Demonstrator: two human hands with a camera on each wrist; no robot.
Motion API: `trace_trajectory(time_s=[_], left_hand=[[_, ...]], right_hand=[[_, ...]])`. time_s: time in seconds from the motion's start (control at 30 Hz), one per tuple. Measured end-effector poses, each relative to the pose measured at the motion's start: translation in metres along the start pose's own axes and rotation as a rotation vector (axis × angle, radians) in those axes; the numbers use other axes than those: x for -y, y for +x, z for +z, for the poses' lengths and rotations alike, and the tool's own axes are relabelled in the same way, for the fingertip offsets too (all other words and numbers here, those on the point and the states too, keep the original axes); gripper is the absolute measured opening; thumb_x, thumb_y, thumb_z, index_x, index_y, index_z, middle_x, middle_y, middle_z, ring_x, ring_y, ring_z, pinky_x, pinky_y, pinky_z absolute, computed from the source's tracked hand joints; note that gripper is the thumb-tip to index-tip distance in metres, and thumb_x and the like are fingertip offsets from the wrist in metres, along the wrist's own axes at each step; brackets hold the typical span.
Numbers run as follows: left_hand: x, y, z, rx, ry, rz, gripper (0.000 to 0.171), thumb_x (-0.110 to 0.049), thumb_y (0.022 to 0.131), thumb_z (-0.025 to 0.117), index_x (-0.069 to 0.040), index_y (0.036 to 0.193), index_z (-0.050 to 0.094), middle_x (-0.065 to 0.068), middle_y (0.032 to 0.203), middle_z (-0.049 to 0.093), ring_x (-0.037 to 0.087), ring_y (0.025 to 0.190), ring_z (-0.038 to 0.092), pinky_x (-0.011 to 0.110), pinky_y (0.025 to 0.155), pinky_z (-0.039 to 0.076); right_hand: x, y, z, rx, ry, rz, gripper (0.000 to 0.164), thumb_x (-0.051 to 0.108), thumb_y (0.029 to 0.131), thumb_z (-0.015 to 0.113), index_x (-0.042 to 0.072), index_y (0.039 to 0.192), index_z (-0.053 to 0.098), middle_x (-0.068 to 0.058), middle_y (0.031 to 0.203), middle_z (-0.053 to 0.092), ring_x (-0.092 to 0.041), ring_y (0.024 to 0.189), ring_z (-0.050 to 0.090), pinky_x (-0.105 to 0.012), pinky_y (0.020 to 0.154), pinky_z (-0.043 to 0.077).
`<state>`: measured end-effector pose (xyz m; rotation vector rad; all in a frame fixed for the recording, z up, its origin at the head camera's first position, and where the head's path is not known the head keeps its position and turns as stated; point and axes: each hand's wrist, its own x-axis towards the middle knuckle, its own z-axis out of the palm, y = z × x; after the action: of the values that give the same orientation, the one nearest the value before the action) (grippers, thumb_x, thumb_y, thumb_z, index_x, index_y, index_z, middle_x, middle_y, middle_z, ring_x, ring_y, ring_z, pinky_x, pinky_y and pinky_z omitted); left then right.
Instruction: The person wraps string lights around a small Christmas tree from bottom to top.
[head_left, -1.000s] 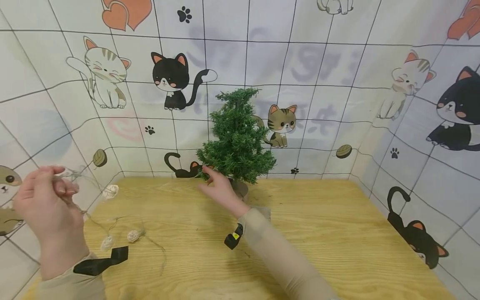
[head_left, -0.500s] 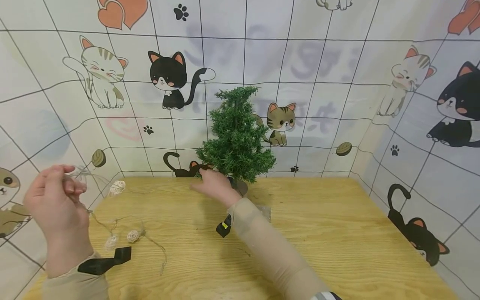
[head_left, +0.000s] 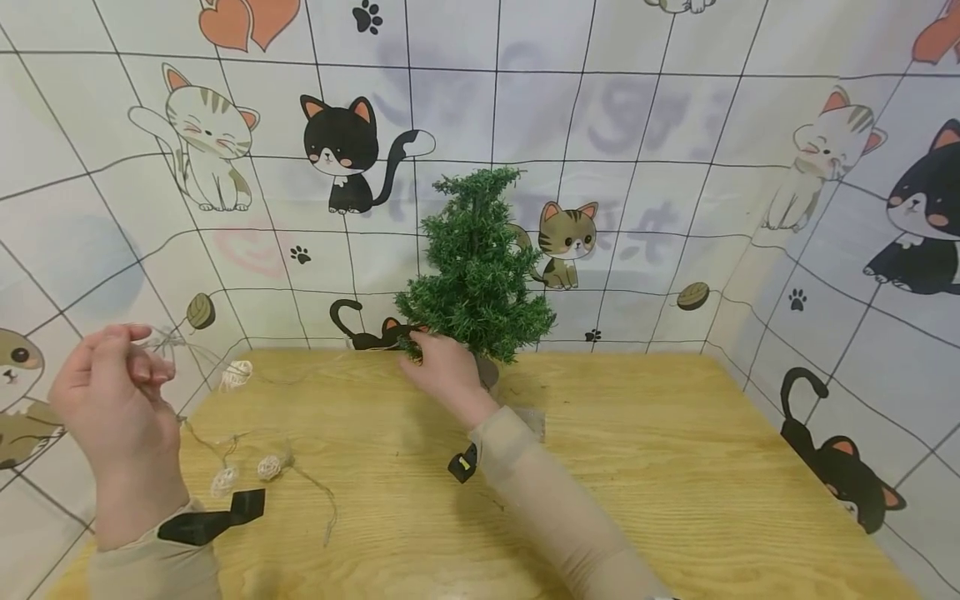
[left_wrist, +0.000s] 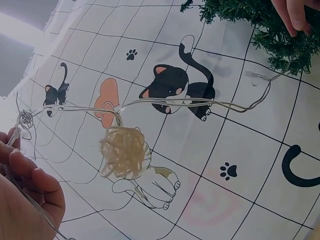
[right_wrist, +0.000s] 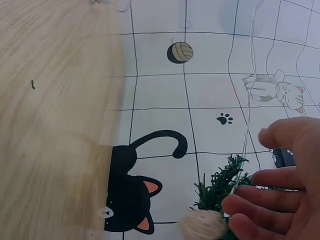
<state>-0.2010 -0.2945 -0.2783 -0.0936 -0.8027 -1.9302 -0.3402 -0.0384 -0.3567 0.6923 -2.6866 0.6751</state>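
Note:
My left hand [head_left: 116,400] is raised at the left and pinches the thin wire of a light string [left_wrist: 190,103] strung with woven rattan balls. One pale ball [left_wrist: 122,152] hangs from the wire near this hand. From there the doubled wire stretches across to a small green artificial tree [head_left: 480,267]. My right hand [head_left: 446,371] is at the tree's lower left branches. In the right wrist view its thumb stands apart from the loosely bent fingers [right_wrist: 270,200], with the wire running behind them. Another rattan ball [right_wrist: 202,225] shows just below those fingertips, beside the branch tips.
The tree's wrapped base [head_left: 489,375] stands on the wooden table [head_left: 637,467], partly behind my right hand. More balls of the string, such as a rattan ball [head_left: 270,467], lie or hang at the table's left. A cat-print sheet [head_left: 637,125] encloses the back and sides.
My right hand has shifted slightly at the lower left branches, its fingers drawing in closer to them. My left hand has moved a little to the right, still holding the wire.

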Motion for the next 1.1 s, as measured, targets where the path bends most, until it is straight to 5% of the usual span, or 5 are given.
trace_trajectory(time_s=[0.13,0.23,0.5,0.67,1.1], left_hand=[[0.0,0.0,0.001,-0.005,-0.009,-0.01,0.028,-0.001,0.085,0.073,0.021,0.079,0.058,0.01,0.049,0.038,0.02,0.04,0.038,0.022,0.04,0.039],[-0.001,0.001,0.002,-0.006,-0.029,-0.028,0.028,0.0,0.084,0.074,0.022,0.078,0.057,0.01,0.048,0.038,0.02,0.039,0.04,0.022,0.04,0.039],[0.002,0.0,0.006,0.011,-0.055,-0.037,0.026,0.003,0.083,0.072,0.021,0.075,0.056,0.012,0.048,0.04,0.02,0.037,0.041,0.022,0.038,0.039],[0.004,-0.003,0.007,0.047,-0.045,-0.036,0.024,0.004,0.086,0.068,0.021,0.075,0.056,0.011,0.048,0.04,0.02,0.039,0.04,0.022,0.04,0.041],[0.011,-0.013,0.01,0.183,0.166,-0.084,0.027,-0.008,0.09,0.069,0.018,0.091,0.065,0.016,0.083,0.067,0.018,0.057,0.056,0.021,0.049,0.046]], right_hand=[[0.002,-0.01,0.0,-0.054,0.069,-0.039,0.036,0.041,0.096,0.057,0.017,0.12,0.069,0.001,0.11,0.069,-0.006,0.062,0.056,-0.022,0.051,0.044],[0.012,-0.022,0.007,-0.031,0.269,-0.1,0.028,0.036,0.096,0.059,0.017,0.11,0.072,0.006,0.1,0.068,-0.005,0.068,0.059,-0.021,0.057,0.047],[0.06,-0.047,0.044,0.35,0.691,-0.225,0.029,0.029,0.097,0.061,0.013,0.121,0.067,0.01,0.111,0.067,0.004,0.088,0.059,-0.015,0.072,0.049],[0.086,-0.049,0.063,0.448,0.9,-0.223,0.037,0.022,0.098,0.059,0.013,0.134,0.058,0.01,0.13,0.059,0.001,0.11,0.056,-0.018,0.086,0.047],[0.125,-0.034,0.088,0.542,0.988,-0.17,0.053,0.02,0.091,0.07,0.024,0.14,0.052,0.018,0.136,0.051,-0.003,0.126,0.044,-0.024,0.096,0.042]])
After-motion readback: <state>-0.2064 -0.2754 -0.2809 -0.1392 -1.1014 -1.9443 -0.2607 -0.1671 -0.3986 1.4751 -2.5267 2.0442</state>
